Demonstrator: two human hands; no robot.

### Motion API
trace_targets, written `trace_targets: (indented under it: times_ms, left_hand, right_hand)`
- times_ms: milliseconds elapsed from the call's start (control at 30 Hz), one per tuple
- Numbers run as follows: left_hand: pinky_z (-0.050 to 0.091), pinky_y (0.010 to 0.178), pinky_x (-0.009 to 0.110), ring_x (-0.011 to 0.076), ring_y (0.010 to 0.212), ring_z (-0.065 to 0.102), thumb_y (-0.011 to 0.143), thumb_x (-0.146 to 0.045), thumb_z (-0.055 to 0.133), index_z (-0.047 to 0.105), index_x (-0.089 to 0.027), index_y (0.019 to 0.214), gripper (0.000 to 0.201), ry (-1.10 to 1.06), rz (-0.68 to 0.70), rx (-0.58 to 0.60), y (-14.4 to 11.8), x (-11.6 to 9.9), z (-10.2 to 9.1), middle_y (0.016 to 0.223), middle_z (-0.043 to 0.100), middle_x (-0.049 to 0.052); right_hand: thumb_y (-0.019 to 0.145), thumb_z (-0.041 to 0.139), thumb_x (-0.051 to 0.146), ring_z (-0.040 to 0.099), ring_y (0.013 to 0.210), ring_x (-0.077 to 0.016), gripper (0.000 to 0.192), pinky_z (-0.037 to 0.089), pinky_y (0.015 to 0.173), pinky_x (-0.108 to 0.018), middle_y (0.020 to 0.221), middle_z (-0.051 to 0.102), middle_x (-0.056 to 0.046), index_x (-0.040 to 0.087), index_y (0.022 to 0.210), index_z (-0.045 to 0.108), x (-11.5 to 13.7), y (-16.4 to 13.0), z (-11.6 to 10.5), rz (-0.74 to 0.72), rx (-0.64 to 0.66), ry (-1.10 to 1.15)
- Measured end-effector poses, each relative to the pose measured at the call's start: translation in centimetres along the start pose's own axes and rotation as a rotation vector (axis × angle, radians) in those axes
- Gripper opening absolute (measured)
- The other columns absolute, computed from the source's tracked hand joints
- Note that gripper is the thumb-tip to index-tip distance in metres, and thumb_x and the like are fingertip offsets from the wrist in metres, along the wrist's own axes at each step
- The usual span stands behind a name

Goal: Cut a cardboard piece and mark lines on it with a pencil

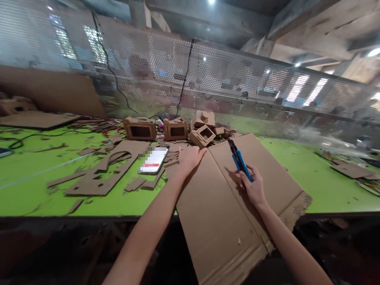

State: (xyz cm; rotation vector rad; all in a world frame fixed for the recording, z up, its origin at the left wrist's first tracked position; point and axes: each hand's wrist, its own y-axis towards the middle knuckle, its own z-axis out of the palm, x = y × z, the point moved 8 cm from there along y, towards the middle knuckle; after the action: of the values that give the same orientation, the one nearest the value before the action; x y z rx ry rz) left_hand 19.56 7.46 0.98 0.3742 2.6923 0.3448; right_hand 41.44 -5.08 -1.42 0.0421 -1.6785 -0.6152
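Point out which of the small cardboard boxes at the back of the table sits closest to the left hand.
The tilted open box, just beyond the left hand. The two window boxes stand farther left.

No text, label, brand or number can be read anywhere in the scene. The lit white screen of the rectangular black phone (153,160), lying on the green table (35,186) left of centre, shows a red band, but part of the screen is blurred and nothing on it is legible. The blue and black utility knife (240,160) and the large brown cardboard sheet (225,213) bear no readable marking.
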Motion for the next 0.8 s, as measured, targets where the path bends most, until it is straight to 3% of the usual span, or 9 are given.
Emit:
trace_targets:
  times_ms: [167,233,333,433,567,800]
  left_hand:
    - [0.030,0.108,0.051,0.0283,0.100,0.066,0.093,-0.050,0.032,0.071,-0.017,0.093,0.051,0.005,-0.015,0.013,0.3,0.5,0.4,0.101,0.072,0.015]
    - [0.030,0.108,0.050,0.0286,0.101,0.065,0.090,-0.053,0.037,0.072,-0.018,0.091,0.049,0.000,-0.014,0.034,0.4,0.7,0.8,0.101,0.073,0.014]
    - [0.035,0.106,0.048,0.0290,0.102,0.065,0.089,-0.046,0.039,0.072,-0.017,0.093,0.044,-0.004,-0.024,0.052,0.4,1.1,1.1,0.105,0.072,0.014]
    - [0.040,0.102,0.045,0.0294,0.103,0.066,0.091,-0.040,0.036,0.072,-0.015,0.098,0.044,-0.005,-0.044,0.038,0.3,1.4,1.1,0.107,0.071,0.016]
    - [0.042,0.099,0.047,0.0309,0.103,0.065,0.092,-0.044,0.035,0.071,-0.014,0.101,0.048,-0.005,-0.062,-0.001,0.2,1.5,0.8,0.106,0.071,0.018]
    - [0.033,0.106,0.051,0.0268,0.101,0.066,0.093,-0.050,0.033,0.071,-0.025,0.102,0.047,-0.006,-0.020,-0.025,0.4,1.4,1.1,0.104,0.073,0.010]
  right_hand:
    - [0.080,0.063,0.046,0.042,0.041,-0.0069,0.060,0.038,0.042,-0.021,0.075,0.067,0.001,0.018,0.130,0.044,0.1,0.5,0.5,-0.017,0.063,-0.155]
    - [0.084,0.059,0.044,0.052,0.050,-0.0099,0.058,0.045,0.050,-0.024,0.083,0.069,-0.002,0.018,0.134,0.045,0.4,0.7,1.1,-0.025,0.145,-0.284]
    - [0.086,0.056,0.041,0.065,0.092,-0.0208,0.054,0.052,0.080,-0.035,0.116,0.066,-0.011,0.018,0.134,0.049,1.7,0.8,2.4,-0.115,0.291,-0.487]
    - [0.089,0.048,0.039,0.055,0.121,-0.0270,0.054,0.043,0.101,-0.043,0.133,0.057,-0.014,0.014,0.136,0.049,2.8,0.8,3.8,-0.174,0.390,-0.645]
    - [0.089,0.045,0.033,0.054,0.124,-0.0271,0.050,0.044,0.103,-0.041,0.134,0.058,-0.010,0.016,0.136,0.052,4.5,1.2,5.3,-0.213,0.393,-0.795]
    - [0.088,0.046,0.027,0.055,0.124,-0.0272,0.049,0.043,0.104,-0.041,0.134,0.058,-0.005,0.023,0.137,0.053,5.7,2.4,6.8,-0.214,0.413,-0.951]
